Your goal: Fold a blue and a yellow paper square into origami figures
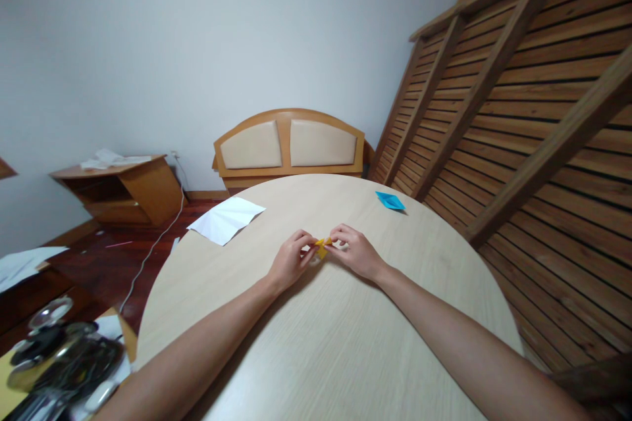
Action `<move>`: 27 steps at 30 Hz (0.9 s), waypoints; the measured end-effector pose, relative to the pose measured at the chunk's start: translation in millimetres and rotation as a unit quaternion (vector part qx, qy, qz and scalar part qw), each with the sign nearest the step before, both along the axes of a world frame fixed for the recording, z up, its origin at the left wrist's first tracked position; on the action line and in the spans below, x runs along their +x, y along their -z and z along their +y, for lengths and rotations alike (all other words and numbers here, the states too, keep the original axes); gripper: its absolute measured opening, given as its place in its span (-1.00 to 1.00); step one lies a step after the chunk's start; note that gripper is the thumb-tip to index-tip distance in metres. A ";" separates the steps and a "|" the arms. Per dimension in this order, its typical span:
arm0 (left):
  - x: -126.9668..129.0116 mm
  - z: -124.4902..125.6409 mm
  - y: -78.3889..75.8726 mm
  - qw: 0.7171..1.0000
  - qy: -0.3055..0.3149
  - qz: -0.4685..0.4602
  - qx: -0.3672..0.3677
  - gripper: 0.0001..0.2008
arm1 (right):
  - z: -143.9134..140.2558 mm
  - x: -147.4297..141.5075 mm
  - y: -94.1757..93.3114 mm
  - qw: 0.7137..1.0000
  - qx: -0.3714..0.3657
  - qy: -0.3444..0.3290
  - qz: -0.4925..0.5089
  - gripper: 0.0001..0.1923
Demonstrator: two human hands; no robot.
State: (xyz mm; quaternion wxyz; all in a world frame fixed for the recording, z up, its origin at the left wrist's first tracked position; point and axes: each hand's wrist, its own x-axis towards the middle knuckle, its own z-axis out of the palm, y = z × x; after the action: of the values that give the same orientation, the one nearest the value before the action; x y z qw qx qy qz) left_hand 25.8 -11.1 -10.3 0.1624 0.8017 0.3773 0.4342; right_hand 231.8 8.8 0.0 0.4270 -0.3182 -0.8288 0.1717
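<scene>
Hands [323,255] pinching yellow folded paper [322,247], round table [336,342]

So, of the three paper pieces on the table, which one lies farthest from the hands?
The white paper, flat at the table's far left edge. The blue folded piece lies somewhat closer, on the far right, and the yellow piece is pinched between both hands' fingers.

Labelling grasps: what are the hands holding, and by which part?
Both hands, left hand and right hand, pinch a small yellow folded paper by its opposite ends, fingertips only, just above the table.

Yellow folded paper [322,247] — blue one [390,200], white sheet [226,218].
</scene>
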 end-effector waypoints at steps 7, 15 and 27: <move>2.7 -3.1 -4.9 1.000 -0.020 0.011 -0.017 -0.88 | -2.7 -2.9 -2.8 0.999 0.011 0.006 -0.040 -0.86; 4.3 -4.4 -4.8 0.999 -0.031 0.005 -0.035 -0.88 | -4.1 -3.6 -3.3 0.999 0.006 0.005 -0.053 -0.87; 0.3 0.7 0.5 0.997 -0.054 0.005 -0.048 -0.84 | 0.3 2.0 -1.6 0.998 -0.020 0.008 -0.066 -0.90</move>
State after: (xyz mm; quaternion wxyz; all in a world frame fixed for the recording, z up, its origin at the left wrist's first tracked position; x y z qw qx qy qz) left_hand 26.2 -10.4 -10.8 0.1748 0.7735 0.4412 0.4200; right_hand 233.7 9.0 1.6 0.3665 -0.3438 -0.8488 0.1640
